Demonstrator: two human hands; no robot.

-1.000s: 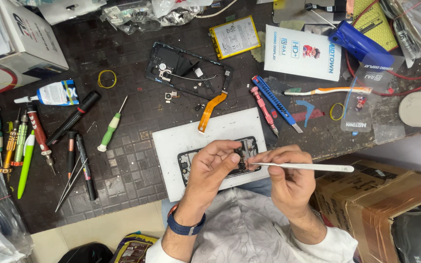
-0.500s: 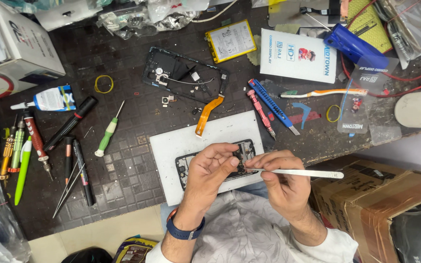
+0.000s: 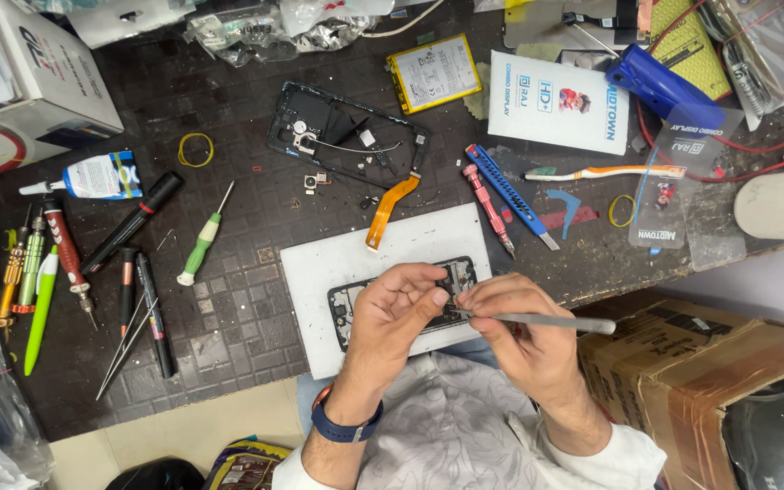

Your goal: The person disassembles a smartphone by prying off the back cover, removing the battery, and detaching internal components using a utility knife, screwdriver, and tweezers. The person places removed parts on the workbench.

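Closer together now, both hands have drawn in over the opened phone [image 3: 348, 308] on the white mat [image 3: 319, 272], just below the frame's centre. My left hand [image 3: 396, 313] pinches at the phone's top edge, fingers pressed together. My right hand [image 3: 519, 331] grips one slim metal tool [image 3: 546, 321], its tip touching the phone. One orange flex cable [image 3: 387, 210] lies just above the mat; one green-handled screwdriver [image 3: 200, 247] sits left of it, and one yellow battery [image 3: 434, 73] lies at upper centre.
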